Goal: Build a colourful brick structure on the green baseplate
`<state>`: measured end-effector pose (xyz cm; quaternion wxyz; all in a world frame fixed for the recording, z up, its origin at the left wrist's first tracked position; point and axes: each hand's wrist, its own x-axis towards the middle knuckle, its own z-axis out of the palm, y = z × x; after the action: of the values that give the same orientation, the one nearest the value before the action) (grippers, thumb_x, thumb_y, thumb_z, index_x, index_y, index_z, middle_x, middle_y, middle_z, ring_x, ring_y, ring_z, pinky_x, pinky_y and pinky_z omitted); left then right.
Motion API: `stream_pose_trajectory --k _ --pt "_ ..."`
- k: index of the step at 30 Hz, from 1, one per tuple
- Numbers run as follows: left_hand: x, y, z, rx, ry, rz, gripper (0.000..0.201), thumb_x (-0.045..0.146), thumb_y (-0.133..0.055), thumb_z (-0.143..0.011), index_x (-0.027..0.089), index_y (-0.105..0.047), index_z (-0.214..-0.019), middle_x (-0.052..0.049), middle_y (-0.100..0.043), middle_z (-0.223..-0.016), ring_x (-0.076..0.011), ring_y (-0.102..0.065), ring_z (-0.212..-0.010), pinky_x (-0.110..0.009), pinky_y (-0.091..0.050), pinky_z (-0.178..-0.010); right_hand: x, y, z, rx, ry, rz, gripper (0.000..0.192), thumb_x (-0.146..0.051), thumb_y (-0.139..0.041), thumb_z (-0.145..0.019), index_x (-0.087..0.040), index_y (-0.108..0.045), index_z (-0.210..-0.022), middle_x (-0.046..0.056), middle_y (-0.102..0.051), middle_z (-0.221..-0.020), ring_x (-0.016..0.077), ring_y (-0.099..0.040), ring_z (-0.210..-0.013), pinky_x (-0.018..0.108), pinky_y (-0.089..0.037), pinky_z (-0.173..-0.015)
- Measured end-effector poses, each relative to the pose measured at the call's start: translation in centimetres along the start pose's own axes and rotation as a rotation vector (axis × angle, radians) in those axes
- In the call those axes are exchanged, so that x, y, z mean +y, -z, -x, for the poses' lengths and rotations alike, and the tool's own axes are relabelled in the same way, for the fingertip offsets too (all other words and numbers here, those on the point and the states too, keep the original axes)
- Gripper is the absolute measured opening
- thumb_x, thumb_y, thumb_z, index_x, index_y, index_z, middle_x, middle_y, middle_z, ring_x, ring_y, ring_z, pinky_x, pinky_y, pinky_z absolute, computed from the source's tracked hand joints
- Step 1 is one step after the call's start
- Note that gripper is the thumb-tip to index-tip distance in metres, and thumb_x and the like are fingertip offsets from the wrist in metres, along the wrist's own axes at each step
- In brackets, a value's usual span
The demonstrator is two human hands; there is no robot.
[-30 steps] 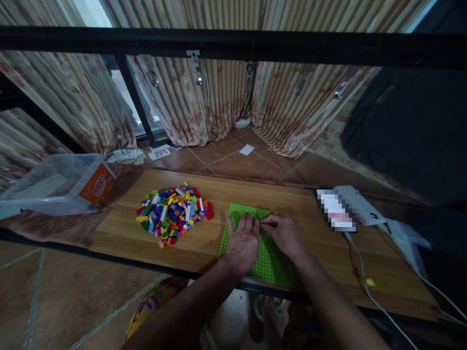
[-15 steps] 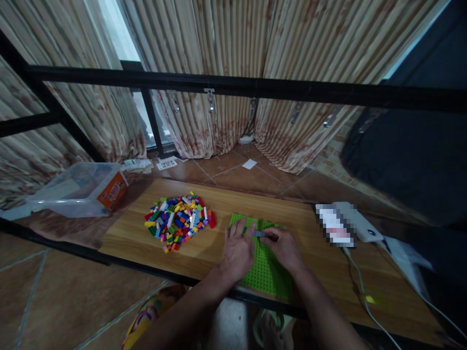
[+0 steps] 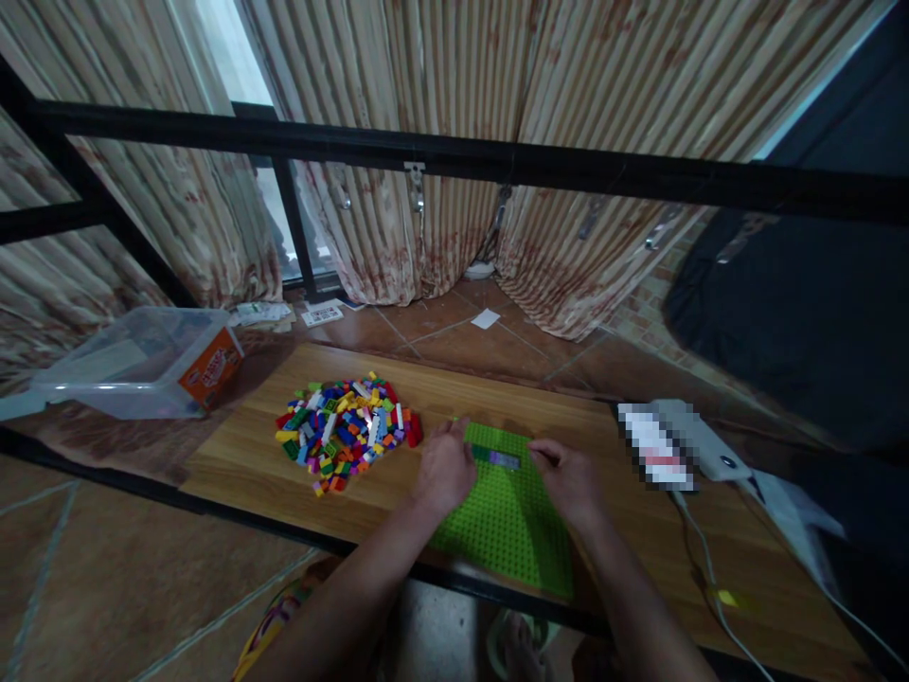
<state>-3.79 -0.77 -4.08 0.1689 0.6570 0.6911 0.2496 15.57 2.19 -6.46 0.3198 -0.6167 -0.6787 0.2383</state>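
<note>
- Hands are seen low in the head view, both resting on a green baseplate (image 3: 507,521) that lies flat on a wooden board (image 3: 234,450), near its front edge.
- Left hand (image 3: 444,469) is laid on the plate's left far corner, fingers loosely curled and empty, nothing pinched between them.
- Right hand (image 3: 572,478) is set on the plate's right side, fingers bent down toward the studs; no piece is seen in its grip.
- Between the two hands, a short row of bricks (image 3: 495,458), grey-blue and purple, is seated on the far part of the baseplate, just beside the fingertips of both hands; whether it is touched cannot be told.
- A heap of loose coloured bricks (image 3: 345,431) is spread on the board to the left of the plate, close to the left hand but apart from it.
- A clear plastic tub (image 3: 128,365) with an orange label is placed further left, off the board.
- A white device (image 3: 703,440) with a cable is seen on the board's right side.
</note>
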Motion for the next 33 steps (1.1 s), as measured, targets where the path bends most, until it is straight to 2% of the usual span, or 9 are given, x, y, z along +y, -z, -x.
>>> stream_pose_trajectory --k 6,12,17,23,28,33 --pt "-0.1 0.1 0.2 -0.060 0.017 -0.017 0.045 0.006 -0.043 -0.084 0.013 -0.055 -0.127 -0.011 -0.067 -0.112 -0.0181 -0.063 -0.105 -0.027 -0.048 -0.093 -0.4 -1.0 -0.1 -0.062 0.019 0.066 0.026 -0.036 -0.051 -0.081 -0.022 -0.073 -0.086 0.006 -0.075 -0.085 0.0222 -0.069 -0.077 0.035 -0.050 -0.073" --pt "0.2 -1.0 1.0 -0.109 -0.034 0.004 0.048 0.005 -0.043 -0.081 0.011 -0.052 -0.128 -0.013 -0.063 -0.117 -0.0194 -0.064 -0.103 -0.028 -0.049 -0.093 -0.1 -1.7 -0.1 -0.110 -0.006 0.026 0.023 -0.034 -0.054 -0.078 -0.022 -0.073 -0.082 0.004 -0.075 -0.082 0.0212 -0.068 -0.076 0.033 -0.049 -0.072" --pt "0.6 -1.4 1.4 -0.120 -0.050 -0.013 0.047 0.004 -0.046 -0.077 0.011 -0.054 -0.122 -0.013 -0.060 -0.116 -0.0203 -0.061 -0.104 -0.029 -0.050 -0.093 0.1 -1.7 -0.2 -0.145 -0.002 -0.058 0.025 -0.039 -0.054 -0.077 -0.023 -0.073 -0.078 0.003 -0.075 -0.081 0.0221 -0.068 -0.076 0.034 -0.049 -0.072" --pt "0.6 -1.1 1.7 -0.150 -0.035 0.041 0.047 0.007 -0.049 -0.076 0.012 -0.054 -0.122 -0.014 -0.059 -0.117 -0.0209 -0.062 -0.100 -0.030 -0.051 -0.092 0.6 -1.4 -0.5 -0.173 -0.035 -0.009 0.027 -0.045 -0.054 -0.075 -0.025 -0.073 -0.078 0.003 -0.075 -0.080 0.0236 -0.069 -0.074 0.034 -0.050 -0.069" --pt "0.0 -0.9 1.6 -0.113 -0.036 0.075 0.046 0.011 -0.048 -0.079 0.014 -0.054 -0.124 -0.013 -0.061 -0.115 -0.0212 -0.062 -0.102 -0.030 -0.050 -0.093 0.9 -1.4 0.0 -0.156 0.054 0.178 0.035 -0.050 -0.048 -0.080 -0.024 -0.072 -0.086 0.007 -0.074 -0.087 0.0256 -0.068 -0.077 0.038 -0.049 -0.073" --pt "-0.8 0.6 0.5 -0.031 0.013 0.046 0.042 0.014 -0.047 -0.081 0.014 -0.057 -0.121 -0.012 -0.064 -0.110 -0.0224 -0.063 -0.100 -0.031 -0.052 -0.091 0.6 -1.5 0.5 -0.141 0.129 0.227 0.039 -0.055 -0.049 -0.080 -0.024 -0.069 -0.092 0.009 -0.071 -0.098 0.0268 -0.067 -0.087 0.040 -0.051 -0.077"
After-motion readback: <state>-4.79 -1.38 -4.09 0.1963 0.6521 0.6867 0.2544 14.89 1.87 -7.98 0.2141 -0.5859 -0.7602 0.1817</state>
